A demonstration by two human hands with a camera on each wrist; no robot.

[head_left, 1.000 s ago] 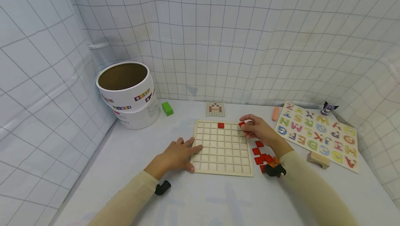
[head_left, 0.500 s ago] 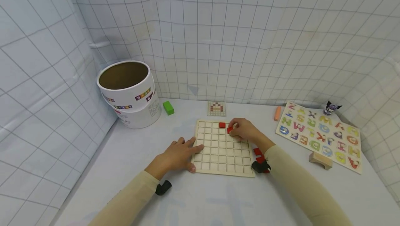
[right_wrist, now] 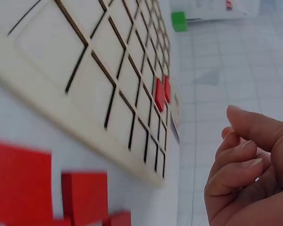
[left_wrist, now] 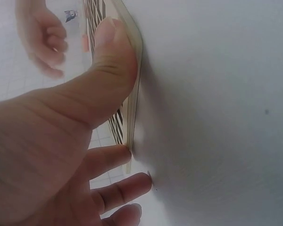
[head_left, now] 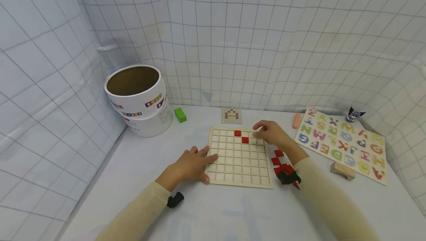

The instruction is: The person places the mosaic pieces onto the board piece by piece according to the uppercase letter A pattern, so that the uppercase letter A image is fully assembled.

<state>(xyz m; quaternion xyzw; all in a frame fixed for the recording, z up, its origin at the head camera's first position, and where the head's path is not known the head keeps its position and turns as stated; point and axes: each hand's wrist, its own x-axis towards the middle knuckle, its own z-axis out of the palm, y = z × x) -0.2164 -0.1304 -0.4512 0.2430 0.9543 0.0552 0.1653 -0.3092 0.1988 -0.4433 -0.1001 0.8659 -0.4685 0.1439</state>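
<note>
A light wooden grid board [head_left: 229,161] lies flat on the white table. Two red square tiles sit in its upper cells, one in the top row [head_left: 237,133] and the other one row lower to the right [head_left: 245,140]. My left hand [head_left: 191,165] rests on the board's left edge, its fingers spread; the thumb [left_wrist: 115,52] lies along the rim in the left wrist view. Over the board's upper right corner is my right hand [head_left: 271,135]. Its fingers [right_wrist: 236,174] are loosely curled and hold nothing. Loose red tiles [head_left: 277,161] lie right of the board, partly behind the right wrist strap.
Behind the board lies a small pattern card [head_left: 231,116]. A green block [head_left: 180,115] stands beside a white bucket [head_left: 143,104] at left. To the right are an orange stick [head_left: 296,120], a letter puzzle board [head_left: 342,143], a wooden arch block [head_left: 342,170] and a small figure [head_left: 354,115].
My right hand carried a red tile leftward from the board's upper right corner, set it in a second-row cell, let go and moved back right. The left hand has stayed in place.
</note>
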